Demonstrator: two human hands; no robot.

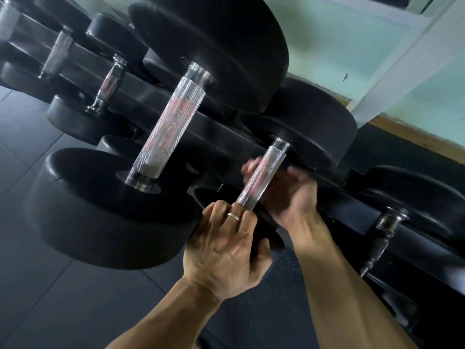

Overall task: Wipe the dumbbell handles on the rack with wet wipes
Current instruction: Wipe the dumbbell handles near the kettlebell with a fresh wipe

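A: Where are the hands rel. to the rack (334,197)?

B: Both at the lower tier, near its middle. The left hand (226,245) is at the near end of one knurled handle (261,177). Fingers curl over the near black weight head (264,238) of this dumbbell, thumb on the head's near side, so it grips the head. A ring (233,216) is on one finger.

A: And the right hand?

B: The right hand (286,195) is under and behind the same handle, approx. at mid length. It is blurred. Fingertips come out on the far-left side of the handle, palm is on the right side, so fingers wrap around it, but not tight as I can see. If a wipe is inside, I cannot tell.

A: Where lies the handle itself?

B: On the rack's lower tier, tilted, the far end goes into a big black head (312,132) near the wall (339,41).

A: Other things?

B: A bigger dumbbell on the upper tier, left of the hands, its knurled handle (171,129) has reddish marks. More dumbbells further left along the rack, e.g. one w/ a short chrome handle (108,84). Right of the hands, a dark handle (380,238). Under the rack, dark floor tiles (30,285).
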